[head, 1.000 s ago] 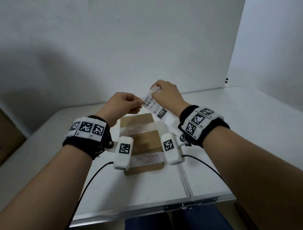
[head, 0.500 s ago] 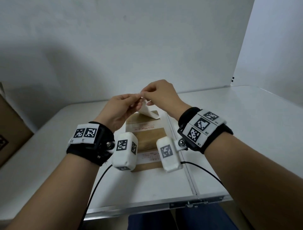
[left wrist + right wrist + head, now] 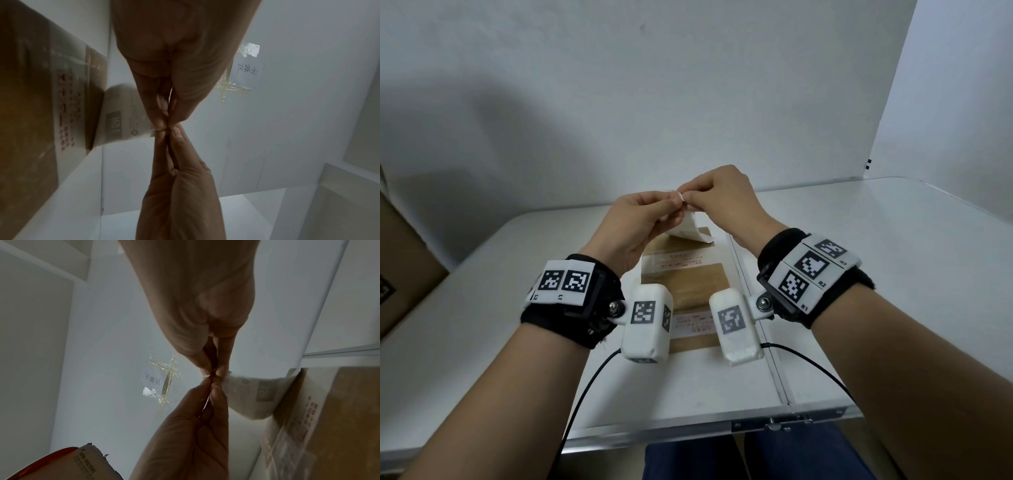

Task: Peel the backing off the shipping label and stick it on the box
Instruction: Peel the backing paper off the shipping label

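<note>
A brown cardboard box [image 3: 685, 277] with white printed tape strips lies on the white table [image 3: 876, 240], straight below my hands. Above its far end I hold the white shipping label [image 3: 690, 231] by its top corner; it hangs down, curled, blank side toward my head. My left hand [image 3: 676, 202] and right hand [image 3: 689, 197] both pinch that corner, fingertips touching. The left wrist view shows the left hand [image 3: 166, 125] meeting the right hand [image 3: 174, 135], with the printed label [image 3: 123, 120] and the box [image 3: 41, 97] to their left. The right wrist view shows the right hand [image 3: 213, 373], label [image 3: 252, 395] and box [image 3: 339, 418].
A large cardboard carton [image 3: 400, 274] stands at the table's left edge. A seam with a metal latch [image 3: 774, 425] runs down the table right of the box. A handwritten note [image 3: 245, 71] is taped to the white wall behind. Cables trail from both wrist cameras.
The hands, apart a second ago with the label stretched printed side up, have come together at one corner. The label now hangs down with its blank side facing me.
</note>
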`<control>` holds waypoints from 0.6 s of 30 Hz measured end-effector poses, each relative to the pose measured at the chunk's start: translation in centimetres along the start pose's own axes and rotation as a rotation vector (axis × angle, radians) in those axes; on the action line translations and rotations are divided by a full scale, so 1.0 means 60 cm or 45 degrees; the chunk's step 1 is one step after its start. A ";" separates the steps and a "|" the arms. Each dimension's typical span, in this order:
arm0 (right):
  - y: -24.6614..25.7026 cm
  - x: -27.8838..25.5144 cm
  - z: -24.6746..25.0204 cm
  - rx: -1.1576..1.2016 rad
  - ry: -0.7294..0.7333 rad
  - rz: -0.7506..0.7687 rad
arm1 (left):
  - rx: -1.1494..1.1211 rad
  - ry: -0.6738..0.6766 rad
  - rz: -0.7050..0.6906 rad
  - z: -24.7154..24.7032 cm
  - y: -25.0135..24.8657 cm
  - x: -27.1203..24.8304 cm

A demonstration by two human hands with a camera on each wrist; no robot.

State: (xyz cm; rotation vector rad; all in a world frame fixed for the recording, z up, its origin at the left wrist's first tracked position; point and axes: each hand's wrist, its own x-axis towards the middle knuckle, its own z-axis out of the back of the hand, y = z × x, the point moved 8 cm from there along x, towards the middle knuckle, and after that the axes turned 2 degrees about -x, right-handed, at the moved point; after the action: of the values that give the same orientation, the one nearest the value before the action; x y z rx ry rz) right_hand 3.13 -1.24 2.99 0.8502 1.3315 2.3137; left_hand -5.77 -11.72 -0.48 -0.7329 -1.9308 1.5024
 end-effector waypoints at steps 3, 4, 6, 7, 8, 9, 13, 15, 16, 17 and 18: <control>-0.002 0.001 -0.001 0.014 -0.002 -0.014 | 0.047 -0.009 -0.025 0.000 0.000 -0.002; -0.003 0.001 -0.002 0.021 0.001 -0.018 | 0.069 -0.016 -0.038 0.000 -0.001 -0.002; -0.004 0.000 -0.004 0.045 0.008 -0.021 | 0.095 -0.031 -0.063 0.002 -0.002 -0.003; -0.005 0.000 -0.005 0.067 0.011 -0.024 | 0.105 -0.039 -0.073 0.003 -0.002 -0.002; -0.007 -0.001 -0.006 0.093 0.015 -0.027 | 0.117 -0.047 -0.082 0.005 -0.002 -0.002; -0.009 -0.002 -0.007 0.113 0.014 -0.031 | 0.131 -0.053 -0.090 0.006 -0.002 -0.002; -0.017 -0.004 -0.002 0.098 -0.017 -0.032 | 0.181 -0.054 -0.108 0.006 -0.005 -0.001; -0.020 -0.004 -0.002 0.117 -0.016 -0.049 | 0.243 -0.052 -0.132 0.004 -0.010 -0.002; -0.022 -0.004 -0.001 0.135 -0.014 -0.055 | 0.273 -0.054 -0.145 0.002 -0.012 -0.002; -0.023 -0.004 -0.001 0.150 -0.014 -0.056 | 0.297 -0.058 -0.154 0.001 -0.013 -0.003; -0.024 -0.003 0.000 0.158 -0.016 -0.053 | 0.317 -0.066 -0.159 0.000 -0.014 -0.004</control>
State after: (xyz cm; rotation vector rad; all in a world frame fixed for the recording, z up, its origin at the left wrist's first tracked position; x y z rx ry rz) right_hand 3.27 -0.65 1.68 0.8640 1.4863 2.2096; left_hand -5.67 -12.05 0.34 -0.4599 -1.7492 1.6589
